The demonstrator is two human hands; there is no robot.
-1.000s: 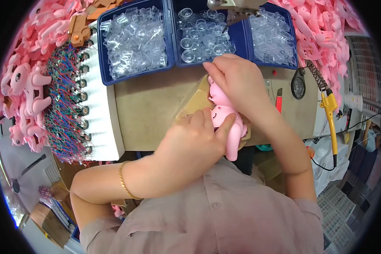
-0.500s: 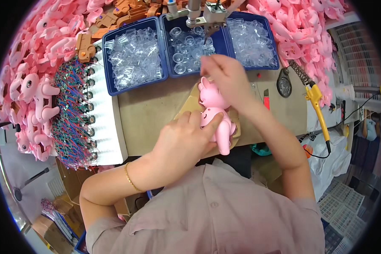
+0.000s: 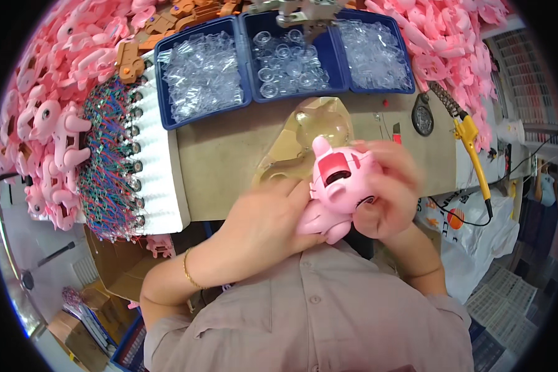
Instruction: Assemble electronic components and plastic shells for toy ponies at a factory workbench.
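A pink plastic toy animal [image 3: 340, 177] is held between my two hands at the near edge of the bench. The top of its head faces up, showing a red rectangular patch and a dark slot. My left hand [image 3: 268, 214] is closed around the body. My right hand [image 3: 392, 189], blurred by motion, wraps the right side of the head, next to the painted eye. Just beyond the toy lies a tan moulded holder [image 3: 316, 127] with shaped hollows, nothing resting in it.
Blue trays [image 3: 249, 99] of clear plastic parts stand at the back, under a metal machine head [image 3: 307, 11]. Wired parts [image 3: 108, 167] line a white foam block at left. Pink toy parts [image 3: 443, 37] are heaped on both sides. A yellow soldering iron [image 3: 468, 139] hangs right.
The toy has come off the tan holder toward me and turned so its head top shows. My right hand has dropped from near the machine onto the head.
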